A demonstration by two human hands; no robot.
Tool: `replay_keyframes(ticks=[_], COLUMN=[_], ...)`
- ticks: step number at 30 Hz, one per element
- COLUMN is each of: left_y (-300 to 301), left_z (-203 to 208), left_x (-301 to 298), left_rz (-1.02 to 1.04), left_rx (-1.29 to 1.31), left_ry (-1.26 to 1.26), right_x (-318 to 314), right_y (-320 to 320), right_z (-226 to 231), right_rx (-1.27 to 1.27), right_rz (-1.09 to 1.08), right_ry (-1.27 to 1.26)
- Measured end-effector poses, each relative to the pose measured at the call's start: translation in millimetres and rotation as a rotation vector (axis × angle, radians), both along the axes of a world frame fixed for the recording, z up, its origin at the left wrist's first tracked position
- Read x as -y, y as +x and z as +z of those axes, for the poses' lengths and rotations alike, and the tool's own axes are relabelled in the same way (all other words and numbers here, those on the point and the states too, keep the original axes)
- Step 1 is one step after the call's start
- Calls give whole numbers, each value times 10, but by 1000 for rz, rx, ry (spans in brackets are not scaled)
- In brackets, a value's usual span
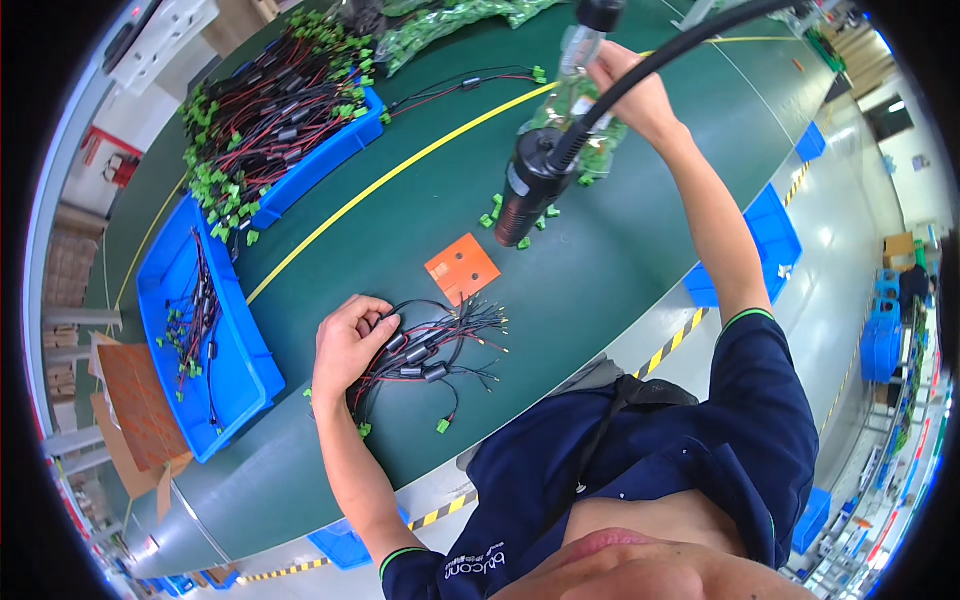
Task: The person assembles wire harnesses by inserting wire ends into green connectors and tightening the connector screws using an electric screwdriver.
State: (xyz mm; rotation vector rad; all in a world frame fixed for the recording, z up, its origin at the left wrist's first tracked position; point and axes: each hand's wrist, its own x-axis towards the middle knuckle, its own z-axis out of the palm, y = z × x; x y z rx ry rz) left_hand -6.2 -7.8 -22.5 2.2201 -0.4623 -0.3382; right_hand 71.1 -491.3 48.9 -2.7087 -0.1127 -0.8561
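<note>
My left hand (352,342) is closed on the near-left part of a bundle of wire harnesses (425,352). The black and red wires carry black cylinders, with bare metal terminals fanned out to the right and green connectors at the lower ends. My right hand (636,95) reaches far across the table, fingers curled beside a clear plastic bag (598,150) of green connectors. A hanging black cylindrical tool (530,190) and its cable partly cover those fingers; what they grip does not show. An orange square card with dark holes (463,268) lies just beyond the bundle.
Loose green connectors (490,214) lie around the tool's lower end. At the far left a blue bin (320,170) is heaped with harnesses; a nearer blue bin (245,370) holds fewer. One harness (470,84) lies near more bagged connectors (440,35). A cardboard box (140,420) stands left.
</note>
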Motion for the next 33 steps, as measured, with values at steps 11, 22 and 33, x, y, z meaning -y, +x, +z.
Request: replay_keyframes(ticks=[11,22,33], left_y=[1,31,-50], left_z=[-17,-60,172], left_x=[15,-30,163], left_rz=[1,-89,-77], left_rx=[-15,-60,181], left_ry=[-9,-25,52], right_x=[-99,-83,-811], right_y=[-136,110,-83], right_z=[305,-496,-1215], right_rx=[-18,87,-115], right_rz=[-24,194,450], right_ry=[59,-69,-174])
